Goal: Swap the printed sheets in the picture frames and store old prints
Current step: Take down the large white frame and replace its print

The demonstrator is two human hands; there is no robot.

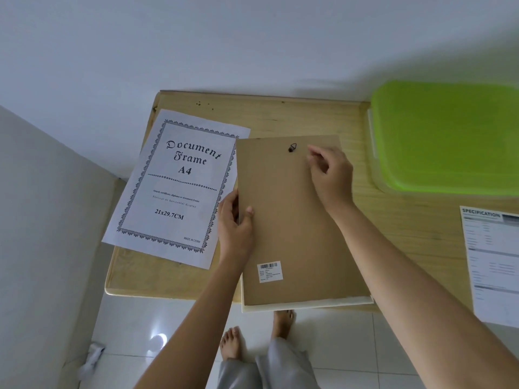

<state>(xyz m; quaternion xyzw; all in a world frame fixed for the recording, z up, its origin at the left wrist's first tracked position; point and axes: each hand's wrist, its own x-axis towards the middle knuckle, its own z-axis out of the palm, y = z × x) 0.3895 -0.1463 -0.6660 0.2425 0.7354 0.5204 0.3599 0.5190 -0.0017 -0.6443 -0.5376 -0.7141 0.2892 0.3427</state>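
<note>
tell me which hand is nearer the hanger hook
Right. The right hand is just right of the hanger hook; the left hand grips the left edge of the backing board, lower down.

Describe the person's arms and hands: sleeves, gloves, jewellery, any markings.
The left forearm and right forearm are bare as far as the picture shows, with no sleeves in view. The left hand and right hand wear no gloves. No ring, watch or bracelet shows on either, and no markings are visible.
</note>
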